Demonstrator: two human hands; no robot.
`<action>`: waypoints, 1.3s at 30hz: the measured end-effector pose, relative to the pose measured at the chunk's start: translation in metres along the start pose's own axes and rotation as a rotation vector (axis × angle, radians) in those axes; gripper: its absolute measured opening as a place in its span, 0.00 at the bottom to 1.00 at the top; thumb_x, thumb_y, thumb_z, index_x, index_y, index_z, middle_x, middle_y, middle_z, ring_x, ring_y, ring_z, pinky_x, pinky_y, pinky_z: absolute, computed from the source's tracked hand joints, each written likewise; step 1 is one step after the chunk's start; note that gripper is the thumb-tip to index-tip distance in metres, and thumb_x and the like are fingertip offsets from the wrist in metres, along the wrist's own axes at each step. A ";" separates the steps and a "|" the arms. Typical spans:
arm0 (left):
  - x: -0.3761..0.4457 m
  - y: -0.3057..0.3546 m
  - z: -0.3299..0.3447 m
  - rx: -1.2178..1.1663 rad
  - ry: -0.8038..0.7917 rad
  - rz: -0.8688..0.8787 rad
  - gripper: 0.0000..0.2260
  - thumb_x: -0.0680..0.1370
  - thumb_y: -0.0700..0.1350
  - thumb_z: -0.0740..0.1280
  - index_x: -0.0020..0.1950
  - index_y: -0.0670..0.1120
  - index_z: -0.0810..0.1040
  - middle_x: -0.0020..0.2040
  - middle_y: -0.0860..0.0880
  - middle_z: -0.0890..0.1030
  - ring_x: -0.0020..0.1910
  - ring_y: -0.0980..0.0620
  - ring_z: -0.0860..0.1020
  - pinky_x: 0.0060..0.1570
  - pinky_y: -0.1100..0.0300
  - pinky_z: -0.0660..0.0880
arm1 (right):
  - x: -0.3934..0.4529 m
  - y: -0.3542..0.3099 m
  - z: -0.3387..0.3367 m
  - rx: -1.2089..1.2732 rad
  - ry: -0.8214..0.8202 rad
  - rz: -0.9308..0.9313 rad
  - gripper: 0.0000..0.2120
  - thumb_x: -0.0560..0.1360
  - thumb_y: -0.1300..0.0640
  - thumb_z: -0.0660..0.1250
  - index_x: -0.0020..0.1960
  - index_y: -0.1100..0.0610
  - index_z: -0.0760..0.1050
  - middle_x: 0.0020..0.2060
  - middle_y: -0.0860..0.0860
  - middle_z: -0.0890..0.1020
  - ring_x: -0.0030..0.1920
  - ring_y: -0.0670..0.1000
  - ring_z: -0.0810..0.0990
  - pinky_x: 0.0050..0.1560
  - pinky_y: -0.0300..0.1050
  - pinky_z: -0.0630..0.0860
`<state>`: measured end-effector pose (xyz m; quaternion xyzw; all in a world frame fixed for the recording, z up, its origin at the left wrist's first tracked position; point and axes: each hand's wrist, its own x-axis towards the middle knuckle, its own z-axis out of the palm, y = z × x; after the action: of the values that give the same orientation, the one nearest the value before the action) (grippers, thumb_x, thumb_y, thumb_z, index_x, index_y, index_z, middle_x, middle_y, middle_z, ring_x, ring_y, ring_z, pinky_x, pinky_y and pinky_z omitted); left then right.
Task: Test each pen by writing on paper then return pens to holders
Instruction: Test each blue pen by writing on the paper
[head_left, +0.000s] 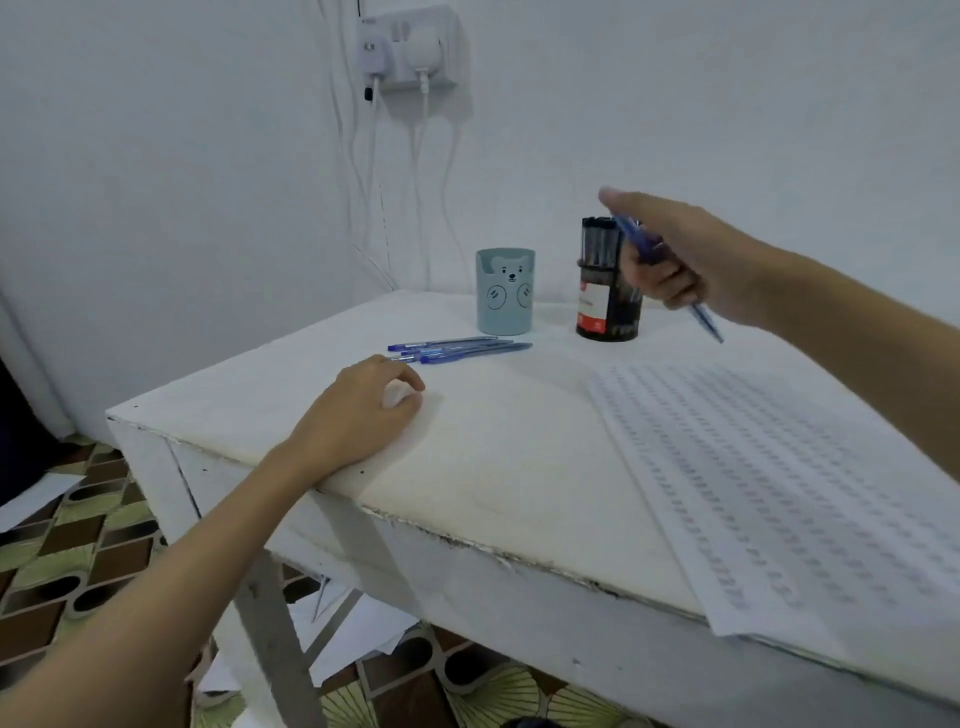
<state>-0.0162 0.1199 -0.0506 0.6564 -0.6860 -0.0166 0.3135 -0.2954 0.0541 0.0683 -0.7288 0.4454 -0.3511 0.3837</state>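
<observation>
Resting on the white surface, the left hand lies with fingers loosely curled, its grip on nothing that I can make out. Just beyond it, left of the blue bear holder, four blue pens lie side by side. Right of that holder stands a black holder with dark pens inside. In front of it the right hand hovers, grip clamped on a blue pen. Farther right lies the printed paper.
</observation>
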 end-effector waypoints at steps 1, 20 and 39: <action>0.002 0.010 0.004 -0.031 0.001 0.031 0.06 0.77 0.46 0.64 0.53 0.50 0.78 0.56 0.53 0.76 0.54 0.54 0.72 0.52 0.62 0.65 | -0.010 0.005 -0.013 0.081 0.028 0.015 0.28 0.74 0.37 0.58 0.23 0.55 0.65 0.20 0.47 0.59 0.21 0.46 0.54 0.22 0.35 0.51; 0.043 0.221 0.121 0.037 -0.391 0.422 0.11 0.79 0.49 0.59 0.60 0.54 0.74 0.63 0.53 0.71 0.61 0.52 0.71 0.62 0.52 0.69 | -0.104 0.105 -0.112 0.602 0.312 0.290 0.31 0.80 0.45 0.46 0.53 0.67 0.79 0.39 0.62 0.82 0.30 0.55 0.78 0.35 0.44 0.72; 0.072 0.216 0.150 -0.180 -0.468 0.360 0.13 0.79 0.53 0.61 0.63 0.54 0.73 0.65 0.54 0.69 0.64 0.55 0.67 0.59 0.62 0.61 | -0.089 0.143 -0.084 0.308 0.521 0.160 0.21 0.78 0.52 0.63 0.31 0.64 0.74 0.25 0.59 0.76 0.22 0.50 0.72 0.25 0.39 0.66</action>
<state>-0.2717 0.0254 -0.0477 0.4722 -0.8407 -0.1721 0.2016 -0.4527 0.0709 -0.0330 -0.5102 0.5261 -0.5582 0.3891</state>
